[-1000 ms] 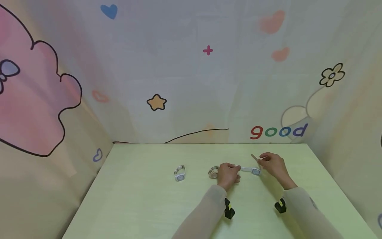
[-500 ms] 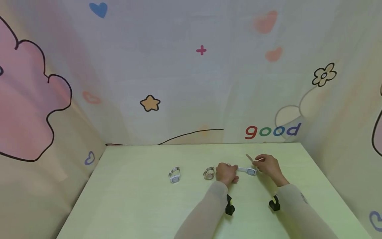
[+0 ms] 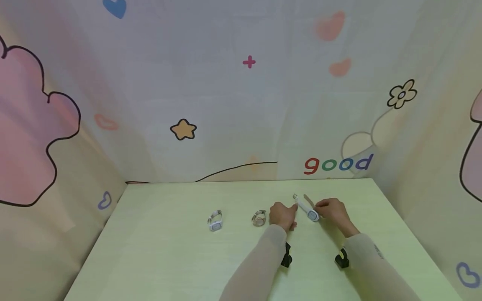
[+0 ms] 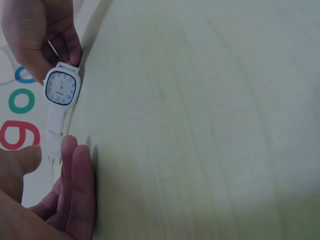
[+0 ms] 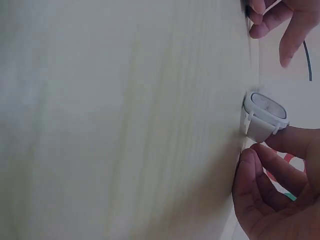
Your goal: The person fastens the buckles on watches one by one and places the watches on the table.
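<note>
A white wristwatch (image 3: 312, 215) with a squarish face lies by my right hand (image 3: 333, 213), its buckle end slanting toward the back of the table. My right thumb and fingertips pinch its strap close to the case (image 5: 268, 107), as the right wrist view shows. The other strap half (image 3: 308, 201) sticks up past the right fingers. My left hand (image 3: 282, 215) is just left of the watch, low over the table. In the left wrist view its thumb and fingers stand apart, near the strap's buckle end (image 4: 54, 145), with nothing gripped.
Left of my left hand a rose-gold-toned watch (image 3: 259, 219) stands with its band looped. A second white watch (image 3: 215, 226), also looped, stands farther left. The pale table (image 3: 169, 259) ends at a printed cloth backdrop (image 3: 226, 92).
My left hand has let go of the strap. The watch has swung from nearly sideways to a slant, buckle end toward the back. The head view has turned slightly right.
</note>
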Motion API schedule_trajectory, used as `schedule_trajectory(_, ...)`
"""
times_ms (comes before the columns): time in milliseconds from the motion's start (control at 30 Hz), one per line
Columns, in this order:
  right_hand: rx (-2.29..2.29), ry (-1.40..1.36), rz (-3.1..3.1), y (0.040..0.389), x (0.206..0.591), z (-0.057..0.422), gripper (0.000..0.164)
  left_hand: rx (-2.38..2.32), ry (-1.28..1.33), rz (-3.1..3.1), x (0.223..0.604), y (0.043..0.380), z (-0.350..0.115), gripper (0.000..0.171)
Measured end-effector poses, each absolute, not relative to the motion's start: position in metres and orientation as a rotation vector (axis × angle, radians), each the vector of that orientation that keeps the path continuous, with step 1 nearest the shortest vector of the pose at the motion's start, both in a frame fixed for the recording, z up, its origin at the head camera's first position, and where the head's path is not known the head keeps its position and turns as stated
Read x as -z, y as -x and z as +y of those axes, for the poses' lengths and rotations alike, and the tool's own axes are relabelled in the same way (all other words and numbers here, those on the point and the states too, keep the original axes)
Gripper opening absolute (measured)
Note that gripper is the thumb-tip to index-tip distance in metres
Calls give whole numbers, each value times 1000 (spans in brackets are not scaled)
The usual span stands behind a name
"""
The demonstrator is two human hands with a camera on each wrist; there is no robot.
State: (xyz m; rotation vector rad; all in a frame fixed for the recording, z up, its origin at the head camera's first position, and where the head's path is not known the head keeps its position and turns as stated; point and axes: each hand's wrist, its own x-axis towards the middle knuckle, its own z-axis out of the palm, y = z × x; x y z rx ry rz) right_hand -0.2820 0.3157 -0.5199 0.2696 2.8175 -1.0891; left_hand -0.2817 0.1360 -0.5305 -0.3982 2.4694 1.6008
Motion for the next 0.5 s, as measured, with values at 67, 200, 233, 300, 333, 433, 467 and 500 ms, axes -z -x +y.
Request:
schedule_trajectory(67,1083,-264,2814,281,520,315,32,-1541,373,2506,531,283,136,40)
schedule_trajectory(200,1050,-258,2823,281,519,313,34,-1418,301,2619,532,286,139,47)
schedule_trajectory(233,1040,-257,2827,281,519,313,35,-1388,288,2645,532,286,140,48)
schedule_trajectory(300,1027,-255,2836,281,519,313,36,-1353,255,2686,531,285,141,49)
schedule_trajectory(333,1022,-251,2841,281,519,314,35,-1343,236,2697,530,285,142,47)
schedule_trajectory(433,1018,-244,2857,280,521,314,32,-1339,204,2713,527,282,143,42)
schedule_trajectory(467,1021,-234,2860,280,522,314,31,-1345,195,2712,527,282,144,41)
schedule_trajectory(500,1025,-231,2860,279,523,313,29,-1351,189,2708,527,281,145,40)
